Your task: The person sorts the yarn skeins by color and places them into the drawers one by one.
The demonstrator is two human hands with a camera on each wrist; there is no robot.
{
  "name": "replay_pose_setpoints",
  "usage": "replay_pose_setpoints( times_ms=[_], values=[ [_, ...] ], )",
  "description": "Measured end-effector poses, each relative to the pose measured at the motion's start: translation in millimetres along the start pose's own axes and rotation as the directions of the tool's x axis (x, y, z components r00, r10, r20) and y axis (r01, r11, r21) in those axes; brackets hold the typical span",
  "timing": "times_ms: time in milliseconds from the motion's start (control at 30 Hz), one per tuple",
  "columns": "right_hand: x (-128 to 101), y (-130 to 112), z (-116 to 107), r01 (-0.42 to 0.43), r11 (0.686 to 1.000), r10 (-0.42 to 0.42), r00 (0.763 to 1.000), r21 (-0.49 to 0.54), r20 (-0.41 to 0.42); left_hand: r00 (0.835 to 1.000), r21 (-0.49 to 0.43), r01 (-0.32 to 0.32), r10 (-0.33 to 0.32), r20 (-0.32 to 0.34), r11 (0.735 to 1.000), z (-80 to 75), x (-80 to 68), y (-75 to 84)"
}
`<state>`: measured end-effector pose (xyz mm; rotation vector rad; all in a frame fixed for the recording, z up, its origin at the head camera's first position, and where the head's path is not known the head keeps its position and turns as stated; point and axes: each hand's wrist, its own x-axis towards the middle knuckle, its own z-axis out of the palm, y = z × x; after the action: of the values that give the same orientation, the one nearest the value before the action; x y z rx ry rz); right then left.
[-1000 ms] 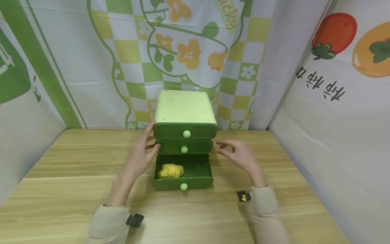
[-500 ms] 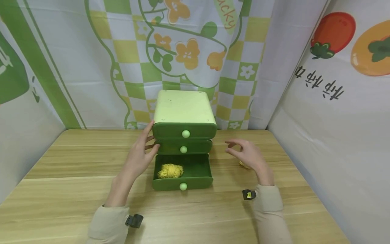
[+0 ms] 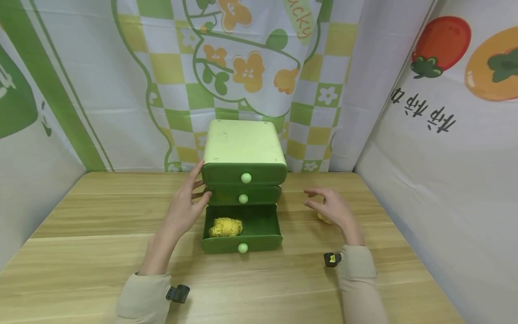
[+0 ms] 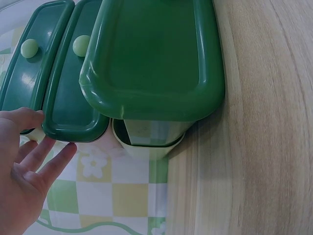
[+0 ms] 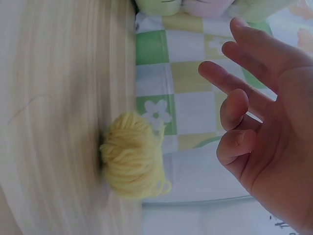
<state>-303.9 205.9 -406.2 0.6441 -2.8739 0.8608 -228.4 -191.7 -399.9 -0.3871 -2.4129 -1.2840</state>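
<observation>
A drawer unit with a pale green body (image 3: 244,141) and dark green fronts stands on the table. Its bottom drawer (image 3: 263,244) is pulled out, with a ball of yellow yarn (image 3: 226,227) in its left part. My left hand (image 3: 184,209) rests against the unit's left side, its thumb by the left edge of the middle drawer (image 4: 78,98) and its fingers fairly straight. My right hand (image 3: 332,209) hovers to the right of the unit, fingers loosely bent around nothing. Another yellow yarn ball (image 5: 132,156) lies on the table near it, partly hidden in the head view.
The wooden table (image 3: 251,288) runs up to a patterned cloth (image 3: 174,72) behind the unit. White printed sheets (image 3: 449,148) close off both sides. The pulled-out bottom drawer juts toward the table's front.
My right hand has moved right, away from the drawer unit, and the second yarn ball has come into view beside it. My left hand has stayed against the unit.
</observation>
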Motion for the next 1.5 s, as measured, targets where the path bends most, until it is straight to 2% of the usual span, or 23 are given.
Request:
replay_pose_setpoints(
  times_ms=[267,500,900,1167,1333,1500],
  values=[
    [0.0,14.7,0.3,-0.036,0.999,0.037,0.999,-0.014,0.012,1.000,-0.008,0.013,-0.013,-0.004,1.000,-0.9,-1.4,-1.8],
    [-5.3,28.0,1.5,-0.088,0.994,0.089,0.996,-0.071,0.010,1.000,0.001,0.015,-0.015,0.001,1.000,-1.3,-1.2,-1.3],
    [-14.8,38.8,0.1,-0.196,0.980,0.197,0.974,-0.028,0.110,1.000,0.002,0.005,-0.005,0.002,1.000,-0.7,-0.9,-2.2],
    [-19.4,46.7,0.7,-0.233,0.972,0.229,0.964,0.018,0.135,1.000,0.005,-0.004,0.004,-0.004,1.000,-0.9,-0.3,-0.6],
    [-20.5,46.5,-0.6,-0.265,0.964,0.261,0.954,0.005,0.151,1.000,0.002,0.006,-0.006,0.004,1.000,-1.4,-0.5,0.9],
    [-20.0,44.2,-1.0,-0.263,0.965,0.262,0.954,-0.013,0.145,1.000,-0.008,0.004,-0.004,0.008,1.000,-1.4,-0.7,0.3]
  ],
)
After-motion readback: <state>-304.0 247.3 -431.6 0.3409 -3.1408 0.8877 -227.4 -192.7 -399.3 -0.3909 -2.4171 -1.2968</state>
